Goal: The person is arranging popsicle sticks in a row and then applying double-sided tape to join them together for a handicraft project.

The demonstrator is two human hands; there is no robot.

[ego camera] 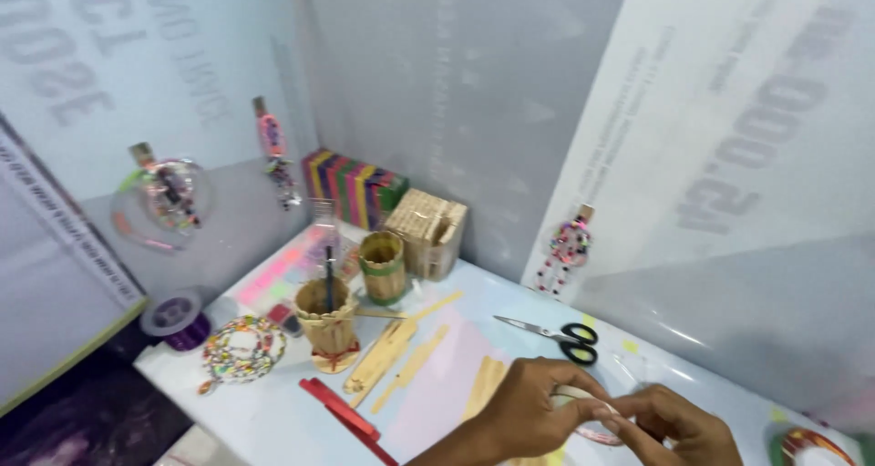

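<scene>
1. The left hand [533,407] and the right hand [674,425] meet at the table's near edge, fingers pinched together on a roll of tape [583,416] between them.
2. The scissors [556,336] lie just beyond the hands, blades pointing left.
3. Wooden sticks [401,357] lie to the left, near a stick cup [328,325].

A pale ring, probably a roll of clear tape [583,413], sits low over the table's near edge, pinched between both hands; only its upper curve and a lower arc show between the fingers.
</scene>
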